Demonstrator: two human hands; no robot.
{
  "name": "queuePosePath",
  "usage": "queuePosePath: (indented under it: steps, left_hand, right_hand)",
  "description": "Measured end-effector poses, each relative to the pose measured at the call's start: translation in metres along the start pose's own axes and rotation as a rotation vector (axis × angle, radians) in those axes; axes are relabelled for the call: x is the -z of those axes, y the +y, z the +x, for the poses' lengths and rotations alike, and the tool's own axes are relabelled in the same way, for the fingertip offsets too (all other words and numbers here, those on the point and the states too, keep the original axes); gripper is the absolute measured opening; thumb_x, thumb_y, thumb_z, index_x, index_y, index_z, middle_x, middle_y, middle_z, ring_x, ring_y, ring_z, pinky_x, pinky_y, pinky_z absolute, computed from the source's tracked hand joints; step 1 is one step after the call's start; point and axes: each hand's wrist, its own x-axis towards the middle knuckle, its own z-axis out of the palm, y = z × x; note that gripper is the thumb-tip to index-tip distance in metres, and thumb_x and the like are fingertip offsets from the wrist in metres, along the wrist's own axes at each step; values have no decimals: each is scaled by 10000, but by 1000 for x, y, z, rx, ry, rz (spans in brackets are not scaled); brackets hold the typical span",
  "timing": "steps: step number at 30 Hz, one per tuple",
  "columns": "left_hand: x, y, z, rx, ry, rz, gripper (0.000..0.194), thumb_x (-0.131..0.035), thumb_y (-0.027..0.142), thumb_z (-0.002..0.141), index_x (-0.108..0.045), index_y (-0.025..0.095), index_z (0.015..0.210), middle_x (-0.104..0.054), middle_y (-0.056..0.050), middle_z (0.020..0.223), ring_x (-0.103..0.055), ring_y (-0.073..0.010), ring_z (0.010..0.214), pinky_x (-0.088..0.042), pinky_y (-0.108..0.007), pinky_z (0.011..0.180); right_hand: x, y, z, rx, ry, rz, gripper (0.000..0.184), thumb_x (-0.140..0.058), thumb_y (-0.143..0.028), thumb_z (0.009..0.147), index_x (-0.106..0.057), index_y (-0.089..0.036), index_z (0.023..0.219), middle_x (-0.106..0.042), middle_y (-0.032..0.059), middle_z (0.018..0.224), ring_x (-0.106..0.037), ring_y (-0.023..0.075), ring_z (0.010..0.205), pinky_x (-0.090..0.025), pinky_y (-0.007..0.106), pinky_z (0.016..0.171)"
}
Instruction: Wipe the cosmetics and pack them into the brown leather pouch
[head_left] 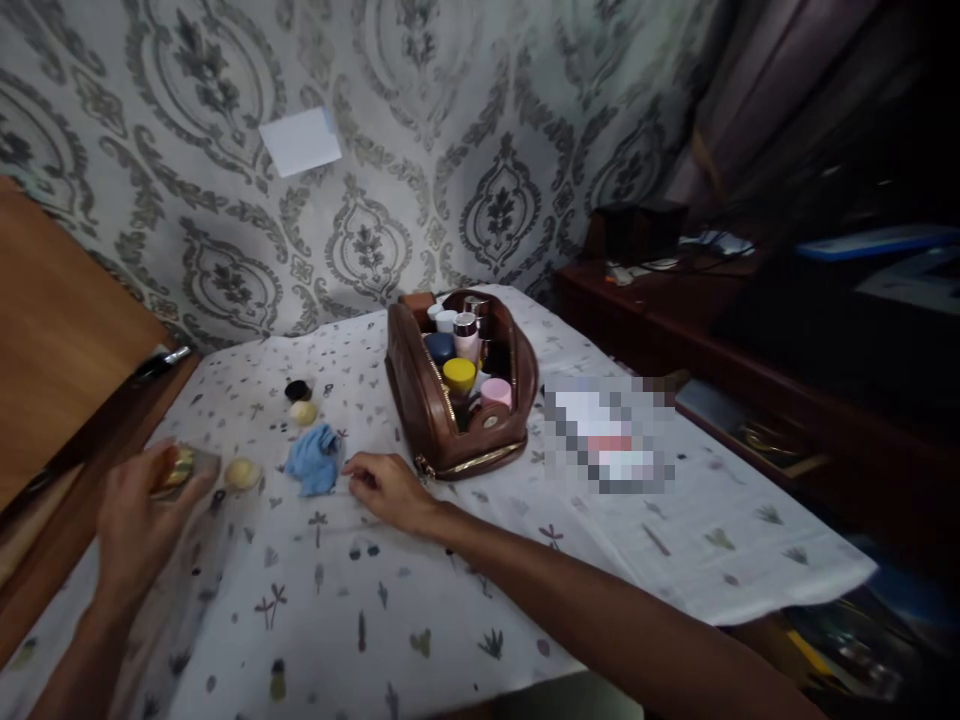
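My left hand (139, 515) is closed round a small clear bottle with a gold top (180, 470) at the table's left side. Further right, my right hand (390, 488) rests on the patterned white tablecloth (420, 600) with its fingers curled, just right of a crumpled blue cloth (313, 460); what it holds, if anything, I cannot make out. Behind that hand stands an open brown toiletry bag (450, 410) packed with several small bottles and jars. A pale round puff (241, 473) lies between my two hands.
A black cap (298, 391) and a cream round piece (303, 412) lie behind the blue cloth. A blurred flat object (609, 435) lies right of the bag. A wooden board (60, 340) leans at the left. A dark cabinet (675, 330) stands to the right.
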Motion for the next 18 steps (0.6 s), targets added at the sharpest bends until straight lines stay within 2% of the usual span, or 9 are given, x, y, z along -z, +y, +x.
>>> queuePosePath:
  steps: [2,4,7,13,16,18]
  left_hand:
    - [-5,36,-1,-39,32,-40,441,-561,524,902,-504,368,1311,-580,-52,1134,-549,-379,1125,-483,-584,981]
    - [-18,64,-1,-129,12,-124,469,-589,533,887,-537,323,1303,-602,-78,1086,-575,-353,1062,-522,-551,925]
    - [-42,91,0,-185,-84,-211,481,-607,493,907,-537,262,1324,-599,-76,1165,-607,-289,1089,-550,-456,914]
    - [-82,114,13,-305,-172,-241,490,-604,356,925,-495,257,1392,-576,-73,1238,-602,-242,1151,-531,-361,934]
    - [-99,117,23,-311,-176,-216,540,-622,293,900,-464,253,1415,-571,-73,1235,-603,-253,1141,-532,-383,935]
    - [-110,118,28,-313,-185,-183,549,-630,266,888,-460,231,1410,-575,-98,1256,-590,-282,1162,-522,-434,964]
  right_hand:
    - [0,0,0,8,-9,15,278,-583,-119,850,-724,-178,1082,-721,8,828,-632,140,722,-465,225,703]
    - [0,-1,-1,13,-15,34,286,-590,-146,861,-690,-186,1125,-705,-6,815,-619,131,703,-463,226,703]
    - [0,-3,-1,-17,7,79,322,-609,-174,856,-633,-189,1176,-695,-12,837,-588,117,660,-462,233,691]
    - [2,1,1,-79,88,177,430,-592,-170,842,-518,-203,1264,-685,-6,901,-568,109,641,-489,254,677]
    - [2,6,1,-87,151,191,485,-571,-182,852,-460,-204,1324,-683,19,977,-577,114,659,-522,291,722]
    - [0,9,1,-89,186,193,520,-565,-197,860,-429,-207,1361,-670,60,1095,-621,133,739,-546,337,802]
